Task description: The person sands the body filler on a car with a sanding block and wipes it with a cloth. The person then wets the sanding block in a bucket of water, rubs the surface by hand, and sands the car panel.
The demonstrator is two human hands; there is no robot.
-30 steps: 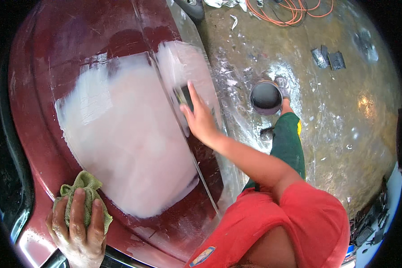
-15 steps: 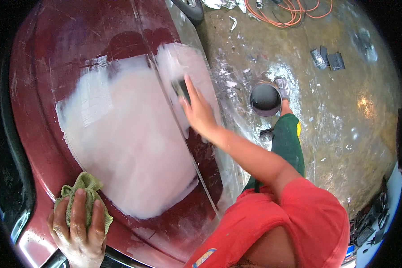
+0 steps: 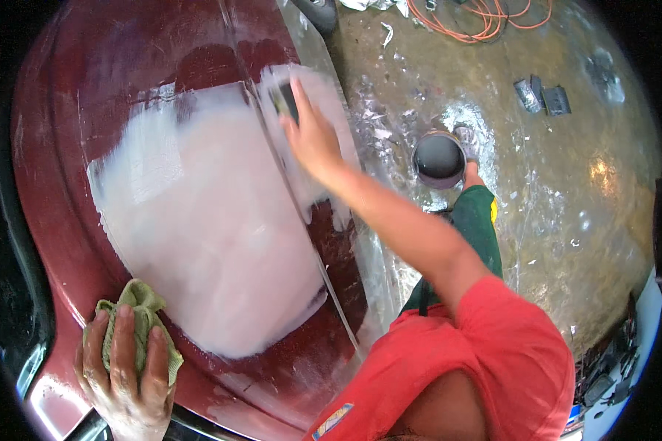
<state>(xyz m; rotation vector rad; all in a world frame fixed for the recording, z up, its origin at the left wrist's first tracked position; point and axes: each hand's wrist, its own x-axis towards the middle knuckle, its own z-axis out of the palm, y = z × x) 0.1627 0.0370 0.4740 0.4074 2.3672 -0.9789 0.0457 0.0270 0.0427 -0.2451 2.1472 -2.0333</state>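
A dark red car body panel [image 3: 110, 81] fills the left half, with a large pale pinkish-white sanded filler patch [image 3: 206, 220] across it. My right hand [image 3: 312, 136] reaches out over the patch's upper right edge and presses a small dark sanding block [image 3: 285, 101] flat against the panel. My left hand [image 3: 121, 367] rests on the panel's lower left corner, fingers pressed over a crumpled green cloth [image 3: 143, 312].
A round bucket of dark liquid [image 3: 438, 158] stands on the wet, dusty concrete floor [image 3: 566, 220] by my foot. Orange cable [image 3: 485, 13] coils at the top. Small dark flat pieces [image 3: 541, 95] lie farther right. My green trouser leg [image 3: 474, 228] is beside the panel.
My right hand with the block has slid up and away along the panel's right edge. The left hand and cloth have stayed put.
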